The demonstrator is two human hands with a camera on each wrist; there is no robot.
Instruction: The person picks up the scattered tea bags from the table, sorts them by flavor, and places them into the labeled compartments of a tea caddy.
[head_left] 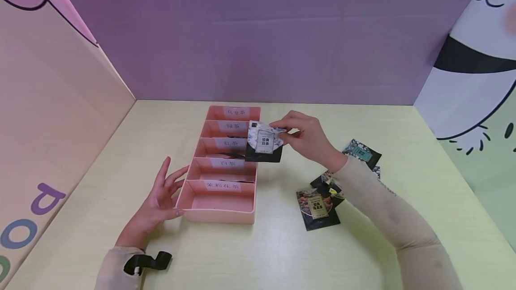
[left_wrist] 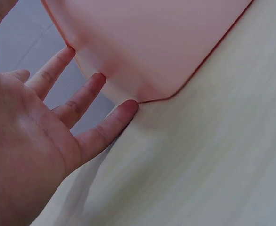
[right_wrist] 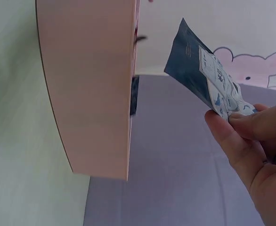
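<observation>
A pink divided box (head_left: 215, 216) stands on the table, with a paper label on each compartment. My right hand (head_left: 308, 140) pinches a white-and-black tea bag packet (head_left: 264, 142) by its edge, above the right side of the box. In the right wrist view the same packet (right_wrist: 199, 70) hangs tilted between thumb and fingers, apart from the box wall (right_wrist: 88, 84). My left hand (head_left: 155, 202) touches the box's left side with spread fingers; the left wrist view shows the fingertips (left_wrist: 130, 109) against the pink wall (left_wrist: 152, 42).
Several dark tea packets lie on the table right of the box, among them one with a gold label (head_left: 318, 209) and one with a teal label (head_left: 361, 152), partly under the right forearm. Dark packets (head_left: 235, 155) show inside some compartments. A purple wall (head_left: 258, 57) closes the back.
</observation>
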